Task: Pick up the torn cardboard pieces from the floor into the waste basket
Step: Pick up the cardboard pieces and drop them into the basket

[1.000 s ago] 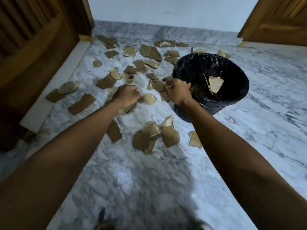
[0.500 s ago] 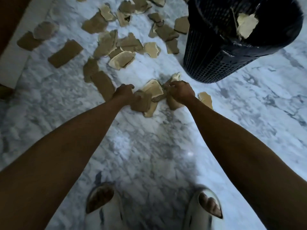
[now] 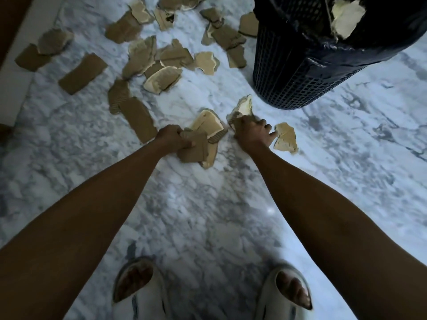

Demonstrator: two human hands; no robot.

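Note:
Several torn brown cardboard pieces lie scattered over the marble floor [image 3: 208, 215]. My left hand [image 3: 172, 138] grips a brown cardboard piece [image 3: 196, 150] low on the floor, with a paler piece [image 3: 206, 123] lying just beyond it. My right hand [image 3: 250, 132] holds a pale torn piece [image 3: 242, 109], and its outer fingers reach toward another pale piece [image 3: 286, 138] on the floor to the right. The black mesh waste basket [image 3: 284, 72], lined with a dark bag, stands at the upper right with a pale scrap [image 3: 345, 16] inside.
More cardboard pieces [image 3: 161, 58] cluster at the upper left and middle, and a long strip [image 3: 136, 116] lies left of my left hand. A white ledge [image 3: 16, 72] runs along the left edge. My feet in pale sandals [image 3: 138, 289] stand at the bottom.
Both hands dropped from the basket rim down to the pile near my feet. Since half a second ago each hand has closed on a cardboard piece, and the view has drawn closer.

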